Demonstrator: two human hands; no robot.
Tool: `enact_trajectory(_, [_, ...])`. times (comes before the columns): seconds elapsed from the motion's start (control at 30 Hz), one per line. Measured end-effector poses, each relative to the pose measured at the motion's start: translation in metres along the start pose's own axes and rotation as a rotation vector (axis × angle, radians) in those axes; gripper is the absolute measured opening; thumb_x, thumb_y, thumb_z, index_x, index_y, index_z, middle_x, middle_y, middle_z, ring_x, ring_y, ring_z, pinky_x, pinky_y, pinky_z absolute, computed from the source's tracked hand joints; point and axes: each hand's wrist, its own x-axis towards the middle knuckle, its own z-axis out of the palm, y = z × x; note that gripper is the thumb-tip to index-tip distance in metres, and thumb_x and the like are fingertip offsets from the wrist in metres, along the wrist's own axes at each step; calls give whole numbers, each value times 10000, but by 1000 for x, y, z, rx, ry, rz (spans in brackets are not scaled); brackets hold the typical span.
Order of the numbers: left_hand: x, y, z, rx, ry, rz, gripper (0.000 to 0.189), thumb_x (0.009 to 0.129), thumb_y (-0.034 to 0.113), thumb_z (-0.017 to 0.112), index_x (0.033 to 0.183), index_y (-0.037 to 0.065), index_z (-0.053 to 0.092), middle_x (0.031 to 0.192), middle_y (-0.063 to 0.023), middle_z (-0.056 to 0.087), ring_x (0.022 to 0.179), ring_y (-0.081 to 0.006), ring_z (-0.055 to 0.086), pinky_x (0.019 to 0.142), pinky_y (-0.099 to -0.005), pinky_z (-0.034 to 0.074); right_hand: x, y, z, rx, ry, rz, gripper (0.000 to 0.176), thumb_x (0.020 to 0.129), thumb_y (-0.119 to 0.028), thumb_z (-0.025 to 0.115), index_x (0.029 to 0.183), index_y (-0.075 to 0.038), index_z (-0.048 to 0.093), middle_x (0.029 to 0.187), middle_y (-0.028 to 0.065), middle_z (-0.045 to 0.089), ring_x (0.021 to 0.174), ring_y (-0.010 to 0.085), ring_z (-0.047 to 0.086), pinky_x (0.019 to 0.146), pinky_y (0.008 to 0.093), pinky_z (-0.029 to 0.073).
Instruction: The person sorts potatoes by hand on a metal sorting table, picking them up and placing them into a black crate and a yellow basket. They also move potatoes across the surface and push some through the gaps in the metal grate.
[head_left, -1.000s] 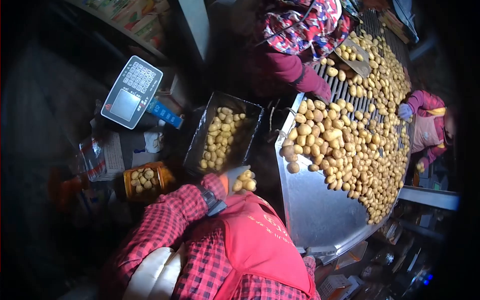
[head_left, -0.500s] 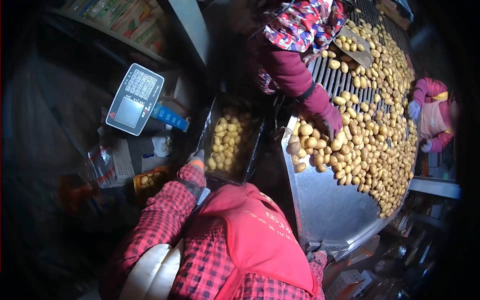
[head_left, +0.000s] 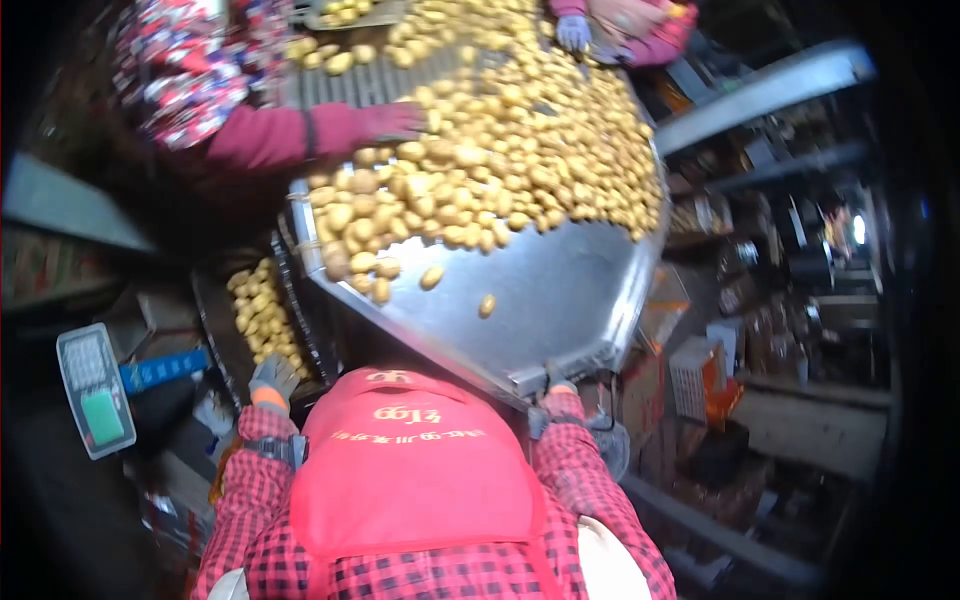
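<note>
Potatoes (head_left: 500, 150) cover the upper part of a metal sorting table (head_left: 480, 330); two lie apart on its bare sheet. My left hand (head_left: 275, 380), in a grey glove, is at the near edge of a black-lined crate (head_left: 222, 330) of potatoes; whether its fingers grip the rim is unclear. At the narrow front end of the table is my right hand (head_left: 555, 382), gloved, near the metal lip; its fingers are too blurred to read. A co-worker's gloved hand (head_left: 395, 121) touches potatoes at the table's left side.
A scale display (head_left: 97, 390) and a blue box (head_left: 163, 371) are at the left. Another person's gloved hand (head_left: 574, 33) is at the table's far side. Metal beams (head_left: 765, 95) cross the right, with a white basket (head_left: 697, 375) and cartons below.
The view has turned right, so the table now lies ahead and the crate at the left. Two potatoes now lie apart on the bare metal. The scale's screen has turned green.
</note>
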Motion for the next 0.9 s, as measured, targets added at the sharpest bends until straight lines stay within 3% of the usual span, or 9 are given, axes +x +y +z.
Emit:
enact_trajectory(0.2, [-53,3,122,505,-60,-58,189,967,282,661,1048,112,669,914,-20,668,733,-154,656,599,-319,551,1,3,1,-68,-54,68,429,831,-509,790,837,-93,683,620,105,560,431,222,473,392,383,371])
enact_trajectory(0.23, [-51,3,133,488,-237,-122,203,962,293,673,996,93,671,863,-14,663,657,-123,632,544,-278,525,1,2,-3,-77,-85,55,453,822,-540,788,775,-107,665,602,104,552,411,219,465,370,389,346])
enact_trajectory(0.33, [-62,-13,185,633,-306,0,200,964,276,673,989,77,670,849,-16,660,665,-122,631,557,-277,531,2,1,3,-164,-70,-9,453,881,-539,730,817,-102,629,591,55,495,406,195,419,374,351,315])
enact_trajectory(0.43, [-75,-32,222,738,-421,43,237,971,259,664,1015,29,694,875,-52,681,779,-145,670,624,-289,562,25,10,-19,84,-472,112,470,946,-559,652,849,-107,569,590,10,426,422,148,374,396,304,287])
enact_trajectory(0.53, [-60,-51,248,792,-560,14,244,970,274,661,1026,40,697,917,-67,703,784,-167,688,636,-302,569,55,30,-55,25,-658,140,546,926,-583,675,1045,-50,673,778,131,671,554,241,605,496,372,479])
enact_trajectory(0.57, [-56,-55,256,811,-609,-4,242,970,279,659,1033,48,697,934,-71,711,780,-176,694,638,-308,572,60,37,-67,31,-715,188,472,972,-547,632,1008,-77,654,746,96,643,539,210,580,481,344,459])
enact_trajectory(0.67, [-61,-54,283,859,-481,-112,199,967,268,654,947,75,698,831,-44,680,675,-151,654,559,-289,538,83,68,-75,-175,-661,201,442,1007,-533,574,946,-98,622,716,57,612,520,178,546,468,313,425])
enact_trajectory(0.83, [-34,-45,292,934,-368,-441,304,997,323,518,744,159,559,698,-28,613,545,-204,613,432,-314,435,73,18,-83,222,-974,395,549,965,-587,597,716,-100,629,608,40,595,457,152,521,384,307,369])
enact_trajectory(0.9, [-23,-52,290,891,-351,-467,282,995,316,522,772,151,568,711,-24,616,539,-206,614,429,-315,434,24,-12,-69,-7,-355,-1,625,929,-663,584,691,-89,649,588,52,600,454,169,535,401,314,400])
